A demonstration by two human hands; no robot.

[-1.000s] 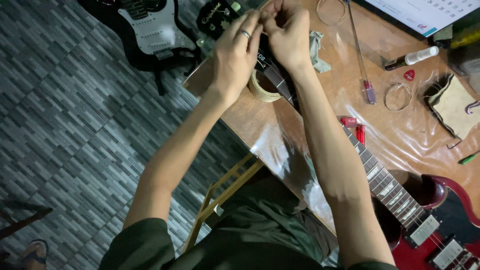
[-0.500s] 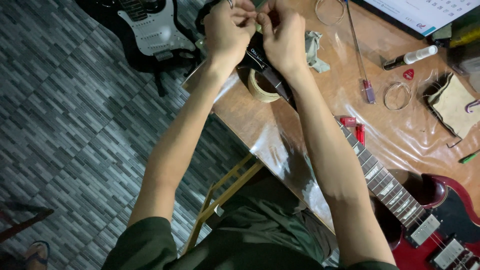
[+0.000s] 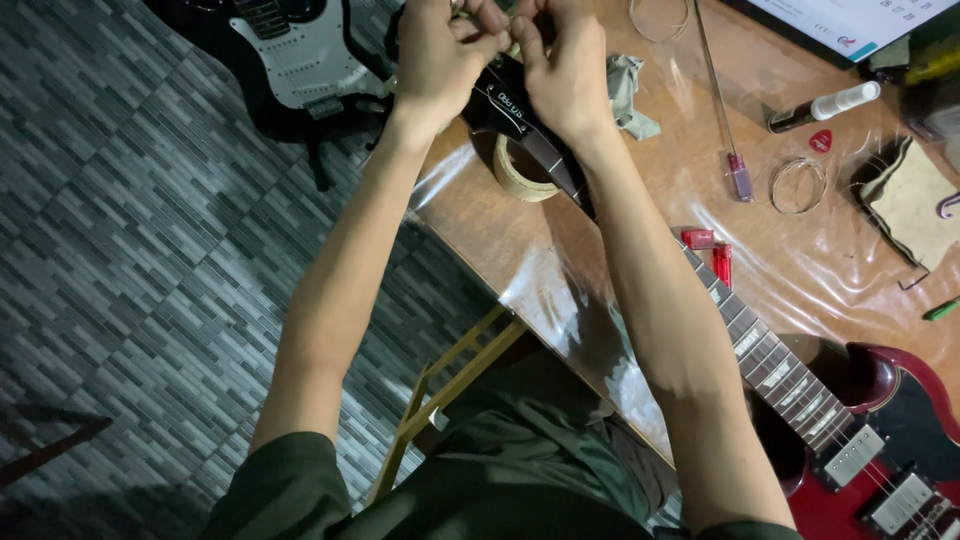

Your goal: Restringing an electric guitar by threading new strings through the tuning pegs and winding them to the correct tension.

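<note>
- Left hand [image 3: 440, 60] and right hand [image 3: 560, 70] are meeting over the black headstock [image 3: 505, 105] of a red electric guitar [image 3: 880, 440], fingertips pinching together at the top edge of the view.
- Both hands are curling tight on something small at the headstock; what exactly they are gripping is cut off by the frame, cannot tell.
- Guitar is lying flat across the wooden table [image 3: 520, 270], body at lower right, neck [image 3: 770, 360] running up-left under the right forearm.
- Tape roll [image 3: 522, 178] is sitting just beside the headstock, partly under it.
- Red cutters [image 3: 710, 250] are lying touching the neck.
- Screwdriver [image 3: 722, 110], coiled string [image 3: 797, 185], red pick [image 3: 820, 140], grey cloth [image 3: 628, 95] are lying scattered to the right.
- Black-and-white guitar [image 3: 290, 60] is resting on the tiled floor [image 3: 130, 250].
</note>
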